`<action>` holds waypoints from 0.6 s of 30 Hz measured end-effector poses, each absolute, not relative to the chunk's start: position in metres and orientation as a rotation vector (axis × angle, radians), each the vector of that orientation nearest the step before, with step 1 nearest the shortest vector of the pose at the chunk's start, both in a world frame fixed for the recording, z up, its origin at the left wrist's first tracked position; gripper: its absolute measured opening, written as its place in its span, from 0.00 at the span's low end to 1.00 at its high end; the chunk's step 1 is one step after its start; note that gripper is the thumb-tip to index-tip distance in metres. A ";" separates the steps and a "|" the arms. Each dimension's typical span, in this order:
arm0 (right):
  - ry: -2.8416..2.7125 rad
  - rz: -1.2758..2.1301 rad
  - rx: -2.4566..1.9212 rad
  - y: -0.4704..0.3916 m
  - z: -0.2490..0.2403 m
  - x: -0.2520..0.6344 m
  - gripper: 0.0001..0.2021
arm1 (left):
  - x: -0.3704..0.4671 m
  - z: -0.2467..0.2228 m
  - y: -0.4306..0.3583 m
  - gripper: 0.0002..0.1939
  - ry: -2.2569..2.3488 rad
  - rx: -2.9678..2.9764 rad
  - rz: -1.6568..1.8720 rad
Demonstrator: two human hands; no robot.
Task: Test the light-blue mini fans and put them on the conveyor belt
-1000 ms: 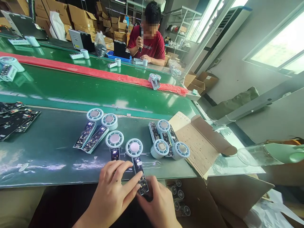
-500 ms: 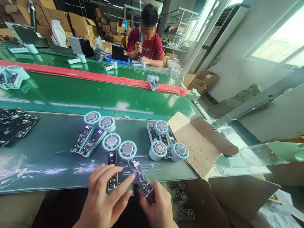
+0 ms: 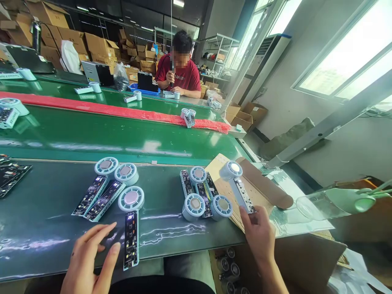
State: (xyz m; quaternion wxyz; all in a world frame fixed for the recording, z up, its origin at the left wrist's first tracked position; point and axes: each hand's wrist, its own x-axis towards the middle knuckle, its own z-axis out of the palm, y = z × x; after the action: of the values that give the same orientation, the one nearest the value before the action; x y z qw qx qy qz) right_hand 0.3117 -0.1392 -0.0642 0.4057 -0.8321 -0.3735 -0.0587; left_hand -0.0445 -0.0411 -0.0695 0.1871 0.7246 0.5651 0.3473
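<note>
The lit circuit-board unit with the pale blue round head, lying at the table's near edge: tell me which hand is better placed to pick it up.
Left. The left hand lies open on the dark mat right beside the lit circuit-board unit, fingertips almost touching it. The right hand is off by the cardboard flap, already gripping another pale blue round-headed unit.

The left hand [image 3: 88, 261] is cut off at the wrist by the bottom edge at seven o'clock. The right hand [image 3: 260, 234] covers the lower end of the fan unit [image 3: 240, 188] it grips. At nine o'clock the dark circuit boards [image 3: 10, 173] run off the left edge. Units in the box below the table [image 3: 229, 269], at six o'clock, are half hidden. The seated person's [image 3: 179, 75] face is blurred.
</note>
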 end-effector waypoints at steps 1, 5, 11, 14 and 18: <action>-0.963 -0.115 -2.113 -0.138 -0.067 0.315 0.19 | -0.045 -0.070 -0.040 0.19 1.604 1.995 0.966; -1.055 0.045 -2.166 -0.135 -0.076 0.313 0.19 | -0.045 -0.074 -0.035 0.18 1.623 2.015 0.905; -1.199 0.323 -2.146 -0.140 -0.071 0.328 0.18 | -0.048 -0.077 -0.030 0.19 1.676 2.042 0.772; -1.147 0.404 -2.093 -0.153 -0.056 0.325 0.24 | -0.052 -0.071 -0.029 0.16 1.636 2.143 0.801; -0.958 0.339 -1.923 -0.161 -0.045 0.267 0.18 | -0.060 -0.056 -0.019 0.12 1.593 2.459 1.170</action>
State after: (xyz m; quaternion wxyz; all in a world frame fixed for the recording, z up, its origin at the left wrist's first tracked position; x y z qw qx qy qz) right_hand 0.2675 -0.1608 -0.0446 0.4646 -0.7830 -0.3900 0.1378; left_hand -0.0598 -0.0190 -0.0564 -0.0065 0.7794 0.5048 0.3710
